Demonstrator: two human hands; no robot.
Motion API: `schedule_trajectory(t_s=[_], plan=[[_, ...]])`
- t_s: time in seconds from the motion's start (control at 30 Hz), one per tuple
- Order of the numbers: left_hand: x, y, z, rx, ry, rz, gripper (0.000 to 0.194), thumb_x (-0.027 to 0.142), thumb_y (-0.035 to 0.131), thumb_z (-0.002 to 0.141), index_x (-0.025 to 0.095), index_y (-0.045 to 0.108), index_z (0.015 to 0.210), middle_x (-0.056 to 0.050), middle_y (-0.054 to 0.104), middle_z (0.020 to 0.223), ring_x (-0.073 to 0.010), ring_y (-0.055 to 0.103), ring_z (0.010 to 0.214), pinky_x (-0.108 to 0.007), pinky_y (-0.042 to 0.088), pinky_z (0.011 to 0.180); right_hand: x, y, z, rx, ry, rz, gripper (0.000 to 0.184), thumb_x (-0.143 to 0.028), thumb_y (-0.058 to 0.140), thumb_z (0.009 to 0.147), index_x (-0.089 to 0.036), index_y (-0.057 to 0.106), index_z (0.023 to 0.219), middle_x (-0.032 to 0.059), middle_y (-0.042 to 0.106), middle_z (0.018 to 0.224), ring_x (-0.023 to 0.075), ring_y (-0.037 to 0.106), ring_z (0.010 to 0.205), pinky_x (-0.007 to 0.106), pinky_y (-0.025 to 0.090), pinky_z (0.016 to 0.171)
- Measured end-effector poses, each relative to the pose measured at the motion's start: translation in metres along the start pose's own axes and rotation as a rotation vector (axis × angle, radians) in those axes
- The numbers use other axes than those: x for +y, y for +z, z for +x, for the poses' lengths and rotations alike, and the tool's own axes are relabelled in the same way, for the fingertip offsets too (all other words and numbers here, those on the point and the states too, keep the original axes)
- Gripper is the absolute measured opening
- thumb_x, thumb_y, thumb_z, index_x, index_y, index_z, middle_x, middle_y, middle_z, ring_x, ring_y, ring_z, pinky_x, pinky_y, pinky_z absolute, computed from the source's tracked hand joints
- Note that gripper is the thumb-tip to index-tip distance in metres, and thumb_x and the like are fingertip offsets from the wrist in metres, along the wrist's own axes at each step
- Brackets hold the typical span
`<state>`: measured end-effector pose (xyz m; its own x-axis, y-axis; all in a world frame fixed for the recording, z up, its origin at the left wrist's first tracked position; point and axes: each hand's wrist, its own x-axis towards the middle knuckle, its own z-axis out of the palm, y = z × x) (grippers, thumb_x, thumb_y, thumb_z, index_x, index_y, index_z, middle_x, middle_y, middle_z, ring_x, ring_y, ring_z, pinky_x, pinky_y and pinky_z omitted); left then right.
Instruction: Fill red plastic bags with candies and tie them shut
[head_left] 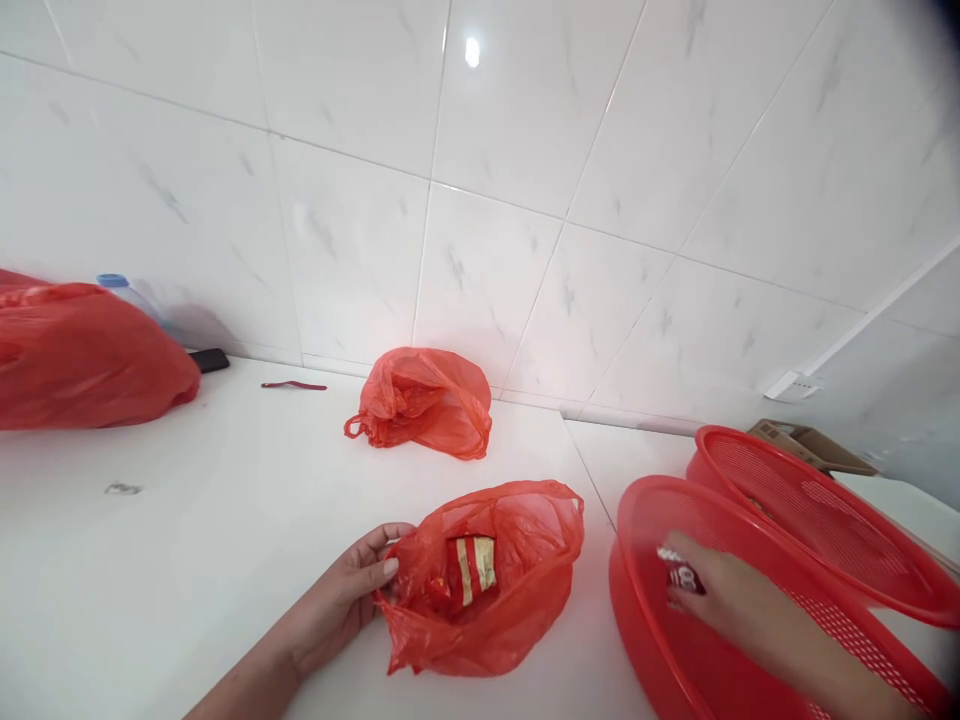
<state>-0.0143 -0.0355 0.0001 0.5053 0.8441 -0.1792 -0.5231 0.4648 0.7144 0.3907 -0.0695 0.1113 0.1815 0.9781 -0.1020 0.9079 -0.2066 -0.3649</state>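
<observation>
My left hand [360,580] pinches the left rim of a red plastic bag [525,620], which gapes open on the white table. Inside the bag lies a red packet with cream stripes [480,562], and what else is in there is hard to make out. Over the nearer red plastic basket [634,590], my right hand [694,575] is closed on a small dark red packet with white print [684,578]. That hand is slightly blurred, and the forearm covers much of the basket's inside.
Behind the open bag sits another red bag [427,405] against the tiled wall. A second red basket [832,510] and a cardboard box [810,445] stand at the right. Far left are a full red bag [82,355], a bottle [124,290], a black object [210,359] and a red strip [294,385].
</observation>
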Motion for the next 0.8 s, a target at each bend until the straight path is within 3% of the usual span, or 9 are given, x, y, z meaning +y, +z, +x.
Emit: schedule_trajectory(t_s=[0.13,0.23,0.3,0.4,0.5,0.6,0.67,0.73,0.8], plan=[[-0.001,0.001,0.001,-0.007,0.012,-0.004,0.027,0.022,0.064,0.081,0.022,0.057,0.107,-0.006,0.065,0.094,-0.0158,0.062,0.075,-0.027,0.046,0.069,-0.062,-0.019,0.005,0.064,-0.219,-0.109,0.018,-0.036,0.055,0.075,-0.026,0.041,0.071,-0.0017,0.056,0.064,0.0176,0.051,0.059,0.029,0.035,0.052],[-0.003,0.000,0.000,-0.014,0.028,-0.022,0.026,0.021,0.063,0.081,0.022,0.057,0.107,-0.006,0.065,0.093,-0.0164,0.063,0.076,-0.028,0.046,0.070,-0.108,-0.015,0.004,-0.030,-0.300,-0.089,0.014,-0.034,0.055,0.075,-0.027,0.043,0.078,-0.0050,0.056,0.065,0.0156,0.051,0.060,0.026,0.033,0.052],[-0.004,0.000,0.001,-0.019,0.041,-0.037,0.026,0.021,0.064,0.080,0.022,0.058,0.105,-0.007,0.066,0.094,-0.0168,0.063,0.075,-0.028,0.046,0.069,-0.125,-0.005,0.009,-0.126,-0.330,-0.100,0.025,-0.033,0.059,0.070,-0.030,0.049,0.092,-0.0054,0.060,0.072,0.0154,0.054,0.062,0.024,0.031,0.052],[-0.006,0.002,0.002,-0.020,0.065,-0.071,0.027,0.021,0.068,0.076,0.022,0.060,0.102,-0.007,0.067,0.095,-0.0183,0.064,0.077,-0.029,0.046,0.070,-0.127,0.013,0.031,-0.135,-0.349,-0.224,0.054,-0.033,0.060,0.069,-0.030,0.045,0.121,0.0012,0.063,0.094,0.0196,0.058,0.076,0.026,0.036,0.059],[-0.009,0.003,0.005,-0.015,0.084,-0.097,0.028,0.022,0.072,0.073,0.021,0.062,0.099,-0.008,0.067,0.092,-0.0183,0.064,0.075,-0.028,0.045,0.067,-0.116,0.031,0.061,-0.060,-0.340,-0.402,0.049,-0.025,0.053,0.074,-0.021,0.049,0.123,0.0093,0.059,0.104,0.0249,0.058,0.091,0.031,0.038,0.070],[-0.011,-0.001,0.005,-0.029,0.097,-0.108,0.032,0.024,0.076,0.068,0.021,0.063,0.097,-0.006,0.066,0.086,-0.0146,0.062,0.068,-0.023,0.044,0.061,-0.103,0.043,0.085,-0.078,-0.257,-0.461,0.040,-0.010,0.059,0.059,-0.014,0.061,0.099,0.0133,0.061,0.094,0.0304,0.059,0.090,0.035,0.039,0.069],[-0.008,-0.006,0.003,-0.056,0.066,-0.062,0.034,0.025,0.077,0.067,0.022,0.062,0.098,-0.003,0.064,0.079,-0.0100,0.058,0.058,-0.019,0.039,0.051,-0.097,0.046,0.095,-0.137,-0.210,-0.424,0.022,-0.004,0.059,0.051,-0.014,0.061,0.071,0.0096,0.060,0.074,0.0299,0.061,0.078,0.035,0.039,0.064],[0.005,-0.008,-0.003,-0.056,0.001,0.065,0.035,0.025,0.076,0.068,0.021,0.061,0.099,-0.002,0.061,0.073,-0.0065,0.051,0.047,-0.016,0.032,0.042,-0.095,0.042,0.098,-0.208,-0.203,-0.328,0.012,-0.006,0.058,0.052,-0.016,0.052,0.054,0.0036,0.055,0.059,0.0249,0.061,0.066,0.032,0.039,0.059],[0.027,-0.004,-0.009,0.010,0.002,0.187,0.034,0.025,0.075,0.070,0.021,0.060,0.100,0.000,0.060,0.070,-0.0054,0.048,0.044,-0.016,0.030,0.040,-0.098,0.029,0.097,-0.258,-0.229,-0.180,0.011,-0.013,0.057,0.059,-0.017,0.048,0.054,0.0002,0.054,0.057,0.0192,0.059,0.062,0.028,0.039,0.056]])
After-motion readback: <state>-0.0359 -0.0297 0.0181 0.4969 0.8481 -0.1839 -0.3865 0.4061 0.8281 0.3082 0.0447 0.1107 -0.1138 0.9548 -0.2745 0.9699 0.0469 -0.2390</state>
